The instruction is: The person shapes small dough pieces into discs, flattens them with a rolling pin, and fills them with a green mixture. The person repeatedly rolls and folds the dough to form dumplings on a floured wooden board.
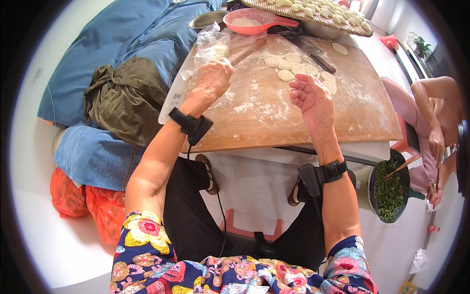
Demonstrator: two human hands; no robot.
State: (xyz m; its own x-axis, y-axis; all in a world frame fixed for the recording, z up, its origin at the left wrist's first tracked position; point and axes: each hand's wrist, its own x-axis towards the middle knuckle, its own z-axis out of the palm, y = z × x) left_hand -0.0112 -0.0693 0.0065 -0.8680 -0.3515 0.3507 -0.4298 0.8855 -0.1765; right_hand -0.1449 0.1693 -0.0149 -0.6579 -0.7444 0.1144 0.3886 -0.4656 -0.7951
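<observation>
My left hand (216, 78) is closed in a fist at the near end of a wooden rolling pin (249, 52) and appears to grip it. Just beyond that fist, a clear plastic bag (211, 38) holds a pale mass that looks like dough. My right hand (313, 96) hovers over the floured wooden board (253, 128), palm turned inward and fingers loosely curled, with nothing visible in it. Round dough wrappers (285, 75) lie in a cluster by its fingertips, partly hidden by them. One more wrapper (339, 48) rests apart at the far right of the board.
A cleaver (308, 49) lies behind the wrappers. A pink strainer (242, 22) with flour and a woven tray (293, 11) of dumplings stand at the back. On the right, a pot (389, 187) of chopped greens stands near a seated person (433, 110). Blue cloth (147, 29) borders the left.
</observation>
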